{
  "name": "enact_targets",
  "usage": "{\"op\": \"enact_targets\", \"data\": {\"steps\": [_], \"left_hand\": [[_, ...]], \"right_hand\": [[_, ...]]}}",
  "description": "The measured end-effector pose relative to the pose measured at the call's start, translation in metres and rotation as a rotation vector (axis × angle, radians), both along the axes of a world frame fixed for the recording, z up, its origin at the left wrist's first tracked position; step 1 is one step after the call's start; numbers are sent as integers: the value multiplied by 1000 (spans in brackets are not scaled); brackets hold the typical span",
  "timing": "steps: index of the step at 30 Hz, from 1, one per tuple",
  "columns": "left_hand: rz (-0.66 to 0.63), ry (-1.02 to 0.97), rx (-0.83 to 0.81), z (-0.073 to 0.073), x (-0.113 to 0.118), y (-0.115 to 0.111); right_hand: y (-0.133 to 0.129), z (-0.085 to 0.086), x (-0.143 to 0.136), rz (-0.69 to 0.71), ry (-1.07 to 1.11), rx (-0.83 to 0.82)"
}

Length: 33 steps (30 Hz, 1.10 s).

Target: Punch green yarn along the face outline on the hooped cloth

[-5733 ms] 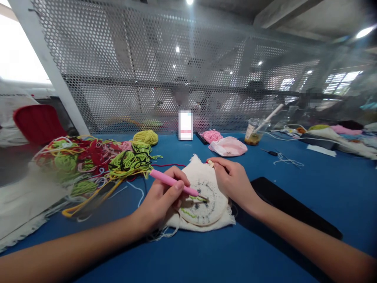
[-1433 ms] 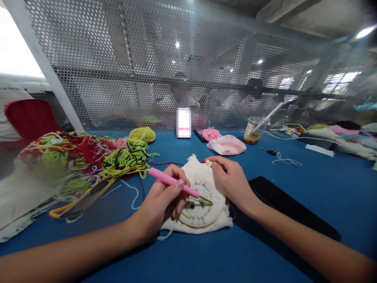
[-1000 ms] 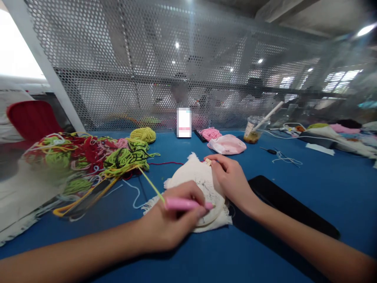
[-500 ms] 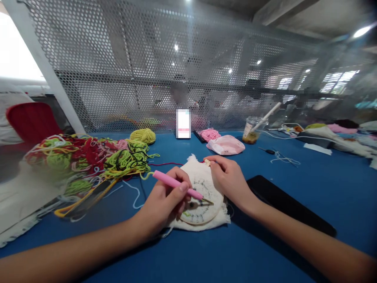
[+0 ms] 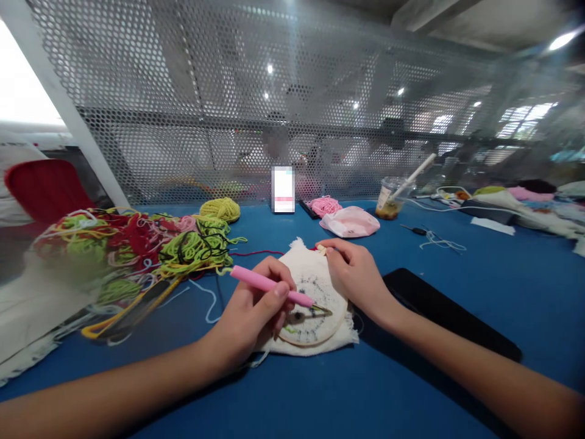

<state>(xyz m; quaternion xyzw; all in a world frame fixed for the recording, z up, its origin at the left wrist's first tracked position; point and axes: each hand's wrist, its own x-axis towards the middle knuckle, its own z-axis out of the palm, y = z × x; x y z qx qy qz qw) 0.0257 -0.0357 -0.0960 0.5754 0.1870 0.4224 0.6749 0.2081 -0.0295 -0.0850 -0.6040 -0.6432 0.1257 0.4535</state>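
Note:
A pink punch needle (image 5: 256, 279) lies slanted in my left hand (image 5: 258, 311), pinched between thumb and fingers. Its metal tip points right, over the cloth; whether it touches cannot be made out. White fabric (image 5: 297, 259) with frayed edges is stretched in a round embroidery hoop (image 5: 315, 343), marked with a dark dotted drawing and a small green stitched patch at lower left. My right hand (image 5: 359, 277) is closed on the hoop's upper right edge, by its pale fastener (image 5: 322, 249). Yellow-green yarn (image 5: 222, 270) runs from the needle's rear end toward the yarn heap.
A tangled yarn heap (image 5: 137, 244) and yellow-handled scissors (image 5: 123, 317) lie left. Behind stand a yellow yarn ball (image 5: 220, 210), a phone (image 5: 283, 190), pink yarn (image 5: 325, 206), a pink-white bag (image 5: 351, 222) and a drink cup (image 5: 389, 198). A black flat object (image 5: 448, 311) lies right.
The view has shifted very slightly. The punch needle's rear end has dipped a little to the left, while both hands keep their holds.

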Motion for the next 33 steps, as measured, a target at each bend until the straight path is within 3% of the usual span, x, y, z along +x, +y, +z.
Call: {"op": "enact_targets", "data": {"steps": [6, 16, 26, 33], "left_hand": [[-7, -40, -9, 1, 2, 0], [-8, 96, 81, -1, 0, 0], [-24, 495, 503, 17, 8, -12], [-13, 509, 493, 16, 3, -12]], "right_hand": [[1, -1, 0, 2, 4, -2], [-1, 1, 1, -1, -9, 10], [-4, 14, -6, -1, -32, 44], [-6, 13, -5, 33, 9, 70]]}}
